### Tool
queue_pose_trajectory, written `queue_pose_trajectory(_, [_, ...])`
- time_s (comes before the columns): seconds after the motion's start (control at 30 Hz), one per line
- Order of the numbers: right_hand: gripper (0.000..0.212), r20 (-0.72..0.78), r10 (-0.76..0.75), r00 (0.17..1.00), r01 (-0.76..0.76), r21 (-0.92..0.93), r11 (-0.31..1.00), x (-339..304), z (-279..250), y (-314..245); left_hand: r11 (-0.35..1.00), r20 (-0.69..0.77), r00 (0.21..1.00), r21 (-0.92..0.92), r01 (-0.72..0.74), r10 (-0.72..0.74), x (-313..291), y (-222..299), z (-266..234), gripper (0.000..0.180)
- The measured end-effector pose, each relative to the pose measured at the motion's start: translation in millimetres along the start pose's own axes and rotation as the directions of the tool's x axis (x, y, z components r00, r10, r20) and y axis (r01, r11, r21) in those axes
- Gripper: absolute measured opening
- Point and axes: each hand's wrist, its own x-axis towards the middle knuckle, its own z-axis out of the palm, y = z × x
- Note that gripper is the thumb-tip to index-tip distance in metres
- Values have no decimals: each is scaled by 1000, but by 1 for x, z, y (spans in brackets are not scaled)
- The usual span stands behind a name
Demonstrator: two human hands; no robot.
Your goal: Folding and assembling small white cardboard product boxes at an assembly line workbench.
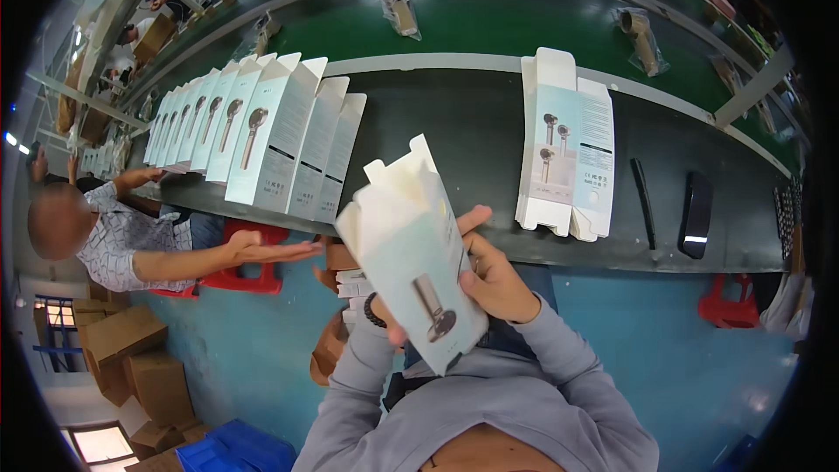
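Observation:
A light blue and white carton point(411, 271) is tilted in front of me, its end flaps up and open at the far end. A picture of a round-headed handheld device is printed on it. My right hand point(502, 284) grips its right edge, thumb against the side and one finger stretched out past it. My left hand point(395, 330) holds the carton from its lower left; most of its fingers are hidden behind it. Flattened cartons point(552, 144) lie on the dark table point(428, 109) to the right. At the left stands a row of formed cartons point(262, 144).
A black pen point(643, 201) and a dark phone point(696, 214) lie at the table's right. Bagged parts point(399, 9) sit on the green conveyor point(489, 13) beyond. At left, a co-worker's hand point(271, 249) reaches toward my carton. Red stools point(730, 301) and cardboard boxes point(162, 385) stand on the floor.

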Motion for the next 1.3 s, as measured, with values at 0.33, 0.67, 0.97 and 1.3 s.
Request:
queue_pose_trajectory(0.33, [91, -195, -300, 934, 231, -311, 922, -3, -3, 17, 370, -83, 981, 929, 13, 174, -14, 1, -6, 97])
queue_pose_trajectory(0.67, [84, -205, -231, 951, 159, -314, 936, -11, -25, 34, 32, 150, 987, 988, -152, 63, -1, 5, -12, 57])
queue_pose_trajectory(0.97, [49, -262, -459, 849, 367, -333, 869, -3, -21, 41, 494, 17, 895, 829, -262, 445, -3, -55, -22, 55])
queue_pose_trajectory(1.3, [42, -308, -577, 756, 519, -255, 816, 10, -15, 48, 485, 133, 895, 802, -350, 425, 5, -44, -32, 67])
